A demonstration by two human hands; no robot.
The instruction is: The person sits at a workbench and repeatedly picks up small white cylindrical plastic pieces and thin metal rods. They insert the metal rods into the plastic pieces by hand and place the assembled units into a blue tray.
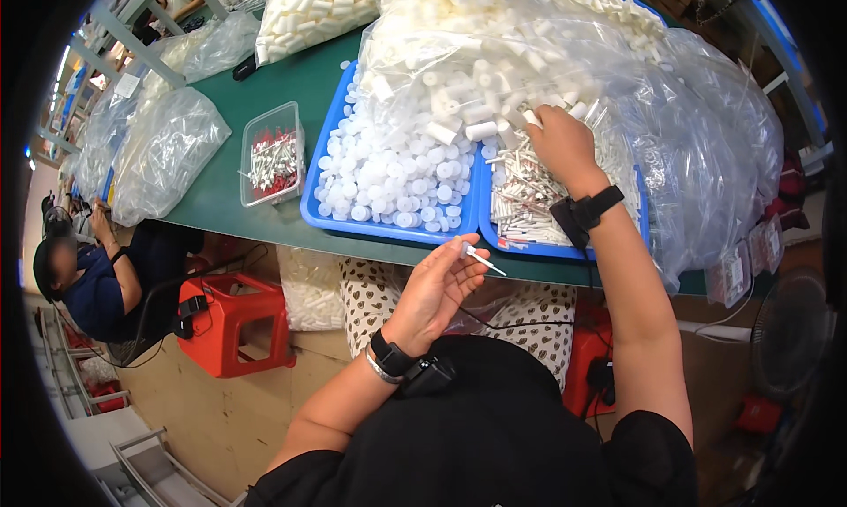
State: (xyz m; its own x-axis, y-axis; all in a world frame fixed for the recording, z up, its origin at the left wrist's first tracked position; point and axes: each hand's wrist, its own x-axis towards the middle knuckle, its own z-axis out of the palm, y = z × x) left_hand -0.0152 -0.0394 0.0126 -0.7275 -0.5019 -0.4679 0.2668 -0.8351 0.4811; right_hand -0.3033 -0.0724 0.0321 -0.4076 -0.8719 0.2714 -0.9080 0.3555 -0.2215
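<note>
My left hand (432, 291) is raised in front of the table edge, its fingertips pinching a thin white rod with a small translucent disc (469, 251) near its upper end. My right hand (565, 145) reaches over the right blue tray (643, 216), its fingertips closed at a white cylindrical cap (531, 118) at the edge of the heap. That tray holds many thin white rods (529, 202). Beside it, a left blue tray (319, 167) is filled with small translucent discs (388, 176). More white cylindrical caps (481, 83) spill from a clear plastic bag lying across both trays.
A clear plastic box (298, 154) with white and red small parts stands on the green table (212, 216). Clear bags (181, 145) lie on the left and right. A red stool (234, 326) and another person (106, 277) are at the left; a fan (790, 330) is at the right.
</note>
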